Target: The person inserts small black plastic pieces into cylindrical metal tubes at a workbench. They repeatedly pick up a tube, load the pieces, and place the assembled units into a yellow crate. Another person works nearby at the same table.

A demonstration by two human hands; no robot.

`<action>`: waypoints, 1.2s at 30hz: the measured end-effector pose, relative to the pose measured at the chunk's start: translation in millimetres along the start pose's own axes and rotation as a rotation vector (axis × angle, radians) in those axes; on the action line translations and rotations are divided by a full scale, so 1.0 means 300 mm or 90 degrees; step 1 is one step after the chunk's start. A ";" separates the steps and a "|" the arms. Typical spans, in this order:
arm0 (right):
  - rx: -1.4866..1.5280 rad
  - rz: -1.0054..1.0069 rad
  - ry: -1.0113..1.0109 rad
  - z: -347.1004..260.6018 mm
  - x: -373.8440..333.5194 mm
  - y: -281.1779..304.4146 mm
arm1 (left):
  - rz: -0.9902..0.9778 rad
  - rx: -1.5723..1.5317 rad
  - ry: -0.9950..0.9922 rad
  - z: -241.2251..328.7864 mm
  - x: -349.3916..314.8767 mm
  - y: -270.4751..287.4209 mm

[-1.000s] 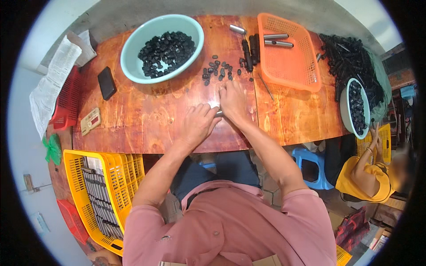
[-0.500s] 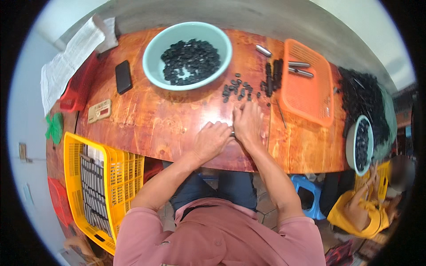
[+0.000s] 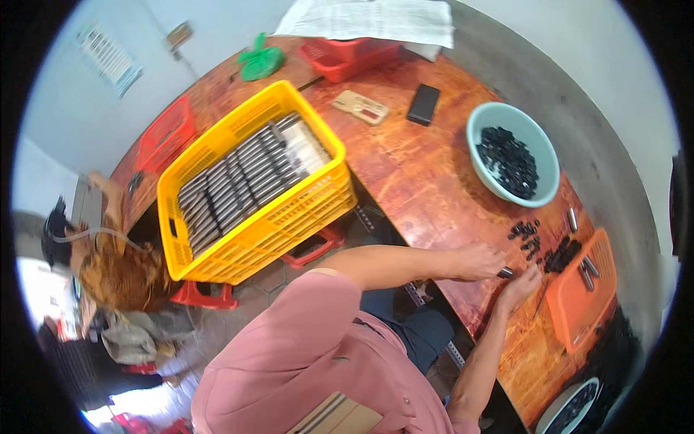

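Observation:
My left hand [image 3: 477, 262] is closed around a short metal tube with a dark end [image 3: 504, 273], which sticks out past the fingers towards my right hand. Just beyond that end, my right hand [image 3: 517, 288] hovers low over the table with its fingers drawn together. Whatever lies between those fingertips is too small to make out. Small black pieces [image 3: 526, 235] lie scattered just beyond both hands. Next to them is a heap of longer black strips [image 3: 561, 254].
A light-green basin [image 3: 546, 163] holds many black pieces. The orange basket [image 3: 564, 316] has metal tubes in it, and another tube [image 3: 573, 220] lies nearby. At left stands a yellow crate [image 3: 271, 235] of metal tubes. A phone [image 3: 423, 105] lies on the wooden table [image 3: 426, 173].
The view has swung to the left, bringing the yellow crate towards the middle. My hands were close together; now a small gap separates them and the tube's end shows.

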State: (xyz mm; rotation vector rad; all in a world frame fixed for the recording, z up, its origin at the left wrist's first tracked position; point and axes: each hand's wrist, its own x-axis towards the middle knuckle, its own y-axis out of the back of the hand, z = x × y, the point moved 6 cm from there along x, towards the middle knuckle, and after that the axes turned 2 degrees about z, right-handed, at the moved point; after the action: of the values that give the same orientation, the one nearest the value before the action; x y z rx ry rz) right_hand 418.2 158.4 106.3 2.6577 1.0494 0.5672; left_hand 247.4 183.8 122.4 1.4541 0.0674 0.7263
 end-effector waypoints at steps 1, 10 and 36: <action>-0.008 -0.019 -0.007 0.030 0.013 -0.009 | -0.023 0.004 0.029 -0.011 -0.009 0.007; -0.013 0.012 0.025 0.036 -0.001 0.021 | -0.011 -1.154 0.639 -0.076 -0.098 -0.039; -0.072 0.060 0.036 -0.085 -0.027 0.030 | -0.020 -0.968 0.701 -0.085 -0.091 0.060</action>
State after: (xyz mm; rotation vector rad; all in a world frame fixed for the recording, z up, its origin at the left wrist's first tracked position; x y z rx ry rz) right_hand 407.2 148.0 130.1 2.6173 0.8817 0.7027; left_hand 206.9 191.7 124.6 -0.4670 0.2976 1.0841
